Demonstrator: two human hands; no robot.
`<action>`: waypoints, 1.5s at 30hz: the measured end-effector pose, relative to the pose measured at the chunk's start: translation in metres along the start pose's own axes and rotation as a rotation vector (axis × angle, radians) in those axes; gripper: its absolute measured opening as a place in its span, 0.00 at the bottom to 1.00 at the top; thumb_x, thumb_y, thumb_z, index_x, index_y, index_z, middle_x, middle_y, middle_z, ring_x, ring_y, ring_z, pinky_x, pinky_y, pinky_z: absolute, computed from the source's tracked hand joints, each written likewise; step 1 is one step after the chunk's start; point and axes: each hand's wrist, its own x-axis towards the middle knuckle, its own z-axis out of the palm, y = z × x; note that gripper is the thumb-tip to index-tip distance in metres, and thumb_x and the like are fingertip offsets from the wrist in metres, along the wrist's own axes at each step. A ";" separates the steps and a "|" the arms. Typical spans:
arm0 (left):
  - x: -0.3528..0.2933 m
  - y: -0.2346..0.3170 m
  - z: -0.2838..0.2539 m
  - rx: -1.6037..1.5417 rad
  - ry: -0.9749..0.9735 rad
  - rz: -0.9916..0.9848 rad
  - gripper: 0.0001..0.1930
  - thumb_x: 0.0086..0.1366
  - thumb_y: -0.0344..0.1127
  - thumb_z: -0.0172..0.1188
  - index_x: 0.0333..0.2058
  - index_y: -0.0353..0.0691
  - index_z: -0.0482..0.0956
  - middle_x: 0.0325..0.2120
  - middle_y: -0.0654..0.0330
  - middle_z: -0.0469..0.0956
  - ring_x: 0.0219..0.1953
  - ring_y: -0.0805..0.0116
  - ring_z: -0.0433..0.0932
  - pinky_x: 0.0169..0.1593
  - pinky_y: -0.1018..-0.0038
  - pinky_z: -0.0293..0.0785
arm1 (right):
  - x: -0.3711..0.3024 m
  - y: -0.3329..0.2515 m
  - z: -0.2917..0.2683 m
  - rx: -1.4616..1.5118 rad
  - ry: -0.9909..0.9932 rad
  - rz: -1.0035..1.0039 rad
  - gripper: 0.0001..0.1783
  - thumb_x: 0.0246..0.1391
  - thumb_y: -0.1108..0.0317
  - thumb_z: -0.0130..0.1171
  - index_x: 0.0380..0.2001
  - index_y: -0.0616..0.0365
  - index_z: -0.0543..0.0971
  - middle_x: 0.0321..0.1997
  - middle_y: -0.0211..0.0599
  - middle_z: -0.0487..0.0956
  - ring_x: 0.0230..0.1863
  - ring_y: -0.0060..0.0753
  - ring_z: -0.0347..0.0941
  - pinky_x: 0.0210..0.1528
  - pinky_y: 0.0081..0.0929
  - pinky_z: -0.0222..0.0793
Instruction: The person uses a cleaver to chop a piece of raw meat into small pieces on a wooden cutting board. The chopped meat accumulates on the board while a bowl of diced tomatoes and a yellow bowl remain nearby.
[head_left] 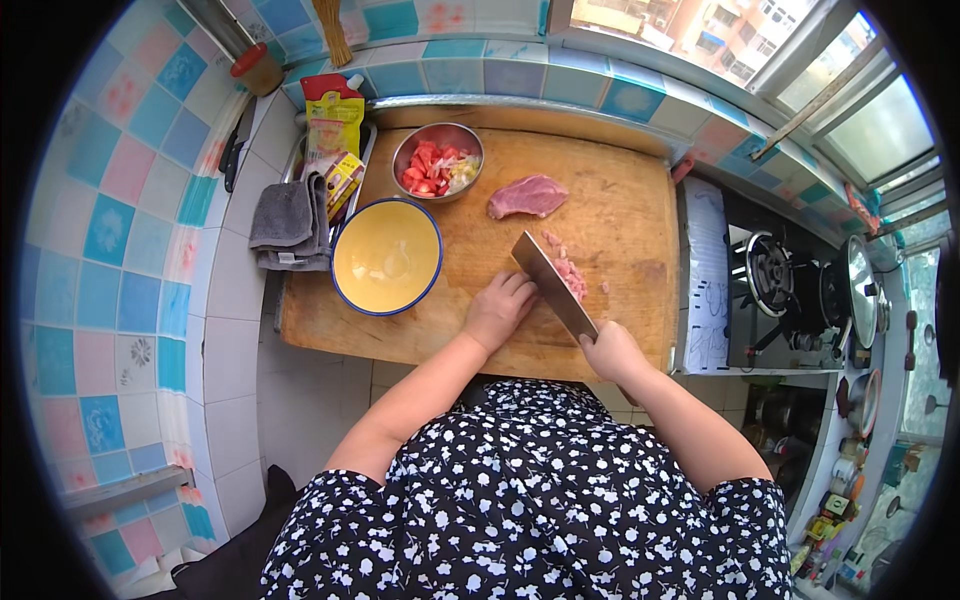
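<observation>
Wooden surface (pixel 630 190) beneath, I watch right fingers (pixel 594 346) wrapped around the cleaver (pixel 555 286), left fingers (pixel 516 286) bent just beside it, their hold unclear to me, and chopped meat (pixel 571 277) beyond both, likely soft, slippery, best pressed from above.

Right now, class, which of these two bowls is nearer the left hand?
The blue-rimmed yellow bowl; the metal bowl holding red pieces stands farther from the left hand.
</observation>
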 end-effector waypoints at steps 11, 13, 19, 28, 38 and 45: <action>0.005 -0.012 -0.001 -0.029 0.039 -0.001 0.09 0.59 0.32 0.66 0.38 0.42 0.80 0.39 0.59 0.79 0.44 0.57 0.78 0.45 0.65 0.79 | 0.015 -0.021 0.006 0.069 0.108 0.029 0.19 0.59 0.59 0.57 0.45 0.62 0.82 0.44 0.59 0.83 0.48 0.59 0.80 0.54 0.48 0.74; 0.003 -0.006 0.000 -0.069 0.051 -0.001 0.10 0.59 0.32 0.66 0.39 0.42 0.80 0.40 0.59 0.79 0.44 0.56 0.78 0.45 0.65 0.79 | -0.002 -0.005 0.007 0.131 0.112 0.061 0.18 0.58 0.59 0.58 0.45 0.61 0.83 0.41 0.59 0.83 0.47 0.59 0.80 0.52 0.47 0.74; -0.012 -0.004 -0.016 -0.182 0.095 -0.063 0.12 0.58 0.33 0.67 0.41 0.41 0.80 0.43 0.57 0.78 0.47 0.55 0.77 0.52 0.63 0.76 | 0.001 0.003 0.000 0.214 0.087 0.024 0.18 0.57 0.59 0.58 0.42 0.62 0.83 0.34 0.59 0.83 0.43 0.58 0.81 0.49 0.47 0.75; -0.006 -0.002 -0.013 -0.129 0.025 -0.061 0.10 0.57 0.33 0.68 0.37 0.41 0.80 0.41 0.59 0.79 0.45 0.55 0.76 0.50 0.62 0.74 | -0.024 -0.025 -0.014 0.081 0.061 -0.015 0.20 0.58 0.58 0.56 0.42 0.64 0.82 0.34 0.60 0.83 0.41 0.60 0.81 0.49 0.49 0.74; -0.005 -0.008 -0.007 -0.142 0.072 -0.037 0.08 0.56 0.33 0.69 0.34 0.41 0.81 0.39 0.58 0.79 0.40 0.55 0.79 0.42 0.64 0.78 | -0.010 -0.035 -0.022 0.115 -0.117 0.102 0.20 0.60 0.59 0.54 0.48 0.64 0.79 0.29 0.55 0.83 0.28 0.50 0.83 0.38 0.44 0.79; -0.004 -0.008 -0.008 -0.148 0.051 -0.081 0.08 0.56 0.31 0.68 0.34 0.39 0.81 0.39 0.57 0.80 0.41 0.55 0.79 0.43 0.64 0.79 | 0.000 -0.044 -0.021 0.118 -0.136 0.113 0.20 0.62 0.61 0.53 0.51 0.64 0.77 0.26 0.50 0.82 0.21 0.43 0.80 0.30 0.41 0.78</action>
